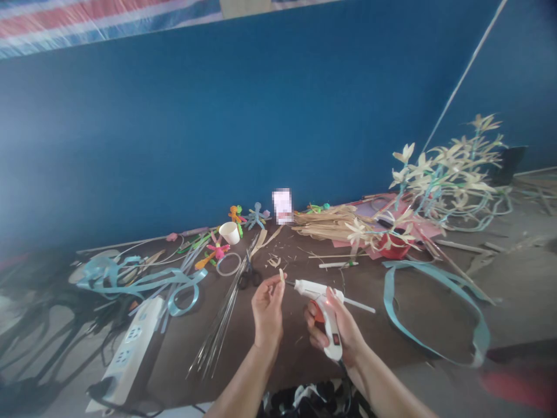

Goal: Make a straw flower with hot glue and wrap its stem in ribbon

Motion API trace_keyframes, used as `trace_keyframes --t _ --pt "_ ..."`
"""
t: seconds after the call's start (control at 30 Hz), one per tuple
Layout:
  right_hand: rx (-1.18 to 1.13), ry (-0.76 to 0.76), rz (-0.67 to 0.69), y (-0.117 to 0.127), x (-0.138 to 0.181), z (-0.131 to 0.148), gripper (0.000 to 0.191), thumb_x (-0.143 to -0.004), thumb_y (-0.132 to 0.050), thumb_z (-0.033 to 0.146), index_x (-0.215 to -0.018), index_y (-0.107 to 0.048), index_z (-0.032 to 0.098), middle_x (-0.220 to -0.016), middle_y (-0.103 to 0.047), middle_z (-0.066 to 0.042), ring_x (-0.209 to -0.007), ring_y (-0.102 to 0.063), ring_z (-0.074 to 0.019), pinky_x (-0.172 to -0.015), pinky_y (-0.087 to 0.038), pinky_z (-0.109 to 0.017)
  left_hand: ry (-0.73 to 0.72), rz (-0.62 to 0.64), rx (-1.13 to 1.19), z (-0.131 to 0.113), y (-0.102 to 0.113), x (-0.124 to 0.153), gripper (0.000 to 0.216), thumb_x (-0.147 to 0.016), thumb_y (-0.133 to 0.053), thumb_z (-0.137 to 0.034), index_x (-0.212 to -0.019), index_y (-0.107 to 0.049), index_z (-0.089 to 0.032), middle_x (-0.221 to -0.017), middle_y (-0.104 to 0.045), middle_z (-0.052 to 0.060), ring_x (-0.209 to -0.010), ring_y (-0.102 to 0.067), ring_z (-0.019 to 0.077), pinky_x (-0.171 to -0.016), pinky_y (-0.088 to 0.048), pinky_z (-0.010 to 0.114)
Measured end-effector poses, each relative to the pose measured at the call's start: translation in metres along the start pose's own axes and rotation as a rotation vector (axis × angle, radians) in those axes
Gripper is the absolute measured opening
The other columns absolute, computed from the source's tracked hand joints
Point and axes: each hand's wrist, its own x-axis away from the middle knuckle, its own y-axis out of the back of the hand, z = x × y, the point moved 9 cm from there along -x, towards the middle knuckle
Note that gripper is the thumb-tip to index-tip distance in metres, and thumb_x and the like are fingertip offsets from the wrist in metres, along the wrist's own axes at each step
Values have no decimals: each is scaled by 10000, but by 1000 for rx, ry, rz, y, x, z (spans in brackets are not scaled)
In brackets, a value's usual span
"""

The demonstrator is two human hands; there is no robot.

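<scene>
My right hand point(337, 325) is wrapped round the handle of a white hot glue gun point(315, 290), fingers by its red trigger. A glue stick point(360, 306) sticks out of the gun's back end, and its nozzle points left. Between the fingertips of my left hand point(268, 307) is a small pale petal-like piece point(282, 274), close to the nozzle; whether they touch I cannot tell. Black scissors point(249, 273) lie just beyond my left hand. Small pale scraps point(274, 262) are scattered on the dark table point(287, 371) ahead of it.
Thin wires point(217, 325), a white power strip point(130, 348) and blue ribbon point(143, 280) lie to the left. A paper cup point(229, 233) stands behind. Dried strips point(324, 223), pale flowers point(448, 162) and a blue ribbon loop point(394, 313) are on the right. A blue wall point(261, 116) rises behind.
</scene>
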Motion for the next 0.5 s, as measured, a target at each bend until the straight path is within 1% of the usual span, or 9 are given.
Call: trace_keyframes --t 0.07,0.13,0.23,0.3,0.33,0.4,0.47,0.5 --pt "-13 -1 11 -1 0 -1 536 -769 -262 649 -647 -468 169 -600 -517 20 -299 -341 -37 -349 -245 -198 -62 50 -95 -9 -5 2 163 -687 -613 -268 -807 -617 -159 -858 -658 75 -786 -589 171 -727 -433 275" --pt "-16 -3 16 0 -1 -2 539 -771 -255 649 -649 -468 170 -595 -515 23 -294 -338 -35 -347 -244 -197 -117 73 -158 -17 -10 5 134 -697 -597 -264 -787 -625 -169 -807 -652 63 -771 -587 174 -729 -434 277" --pt "-6 -5 6 2 -1 -5 538 -763 -262 659 -659 -469 173 -587 -510 29 -294 -332 -33 -343 -242 -192 -158 53 -200 -26 -11 7 114 -692 -598 -269 -750 -633 -178 -756 -635 51 -744 -582 173 -719 -441 272" --pt "-10 -4 9 2 -1 -5 539 -762 -262 660 -659 -470 174 -585 -506 28 -296 -330 -33 -341 -242 -191 -171 51 -203 -27 -12 7 109 -688 -603 -267 -743 -636 -179 -768 -630 57 -769 -579 178 -733 -440 277" --pt "-17 -3 14 1 -1 -5 541 -764 -260 659 -657 -470 172 -585 -506 26 -296 -330 -33 -341 -241 -192 -178 51 -189 -28 -12 6 102 -687 -605 -263 -738 -635 -180 -810 -629 65 -815 -575 187 -754 -436 285" --pt "-32 -3 28 -1 -1 -4 547 -769 -249 655 -649 -472 169 -588 -503 23 -293 -329 -31 -338 -231 -193 -194 30 -132 -27 -8 4 79 -686 -607 -247 -727 -622 -181 -970 -602 84 -949 -539 206 -813 -415 304" --pt "-36 0 33 -3 0 -3 555 -773 -239 654 -644 -472 167 -594 -501 23 -291 -328 -30 -336 -222 -193 -208 -21 -65 -26 0 1 56 -693 -602 -228 -725 -600 -182 -1145 -517 82 -1068 -472 213 -872 -378 316" --pt "-33 2 29 -3 0 -2 556 -771 -237 656 -642 -470 168 -595 -498 26 -290 -326 -28 -336 -220 -192 -213 -51 -35 -25 5 -1 50 -700 -596 -220 -734 -589 -183 -1197 -477 76 -1099 -447 210 -893 -360 318"
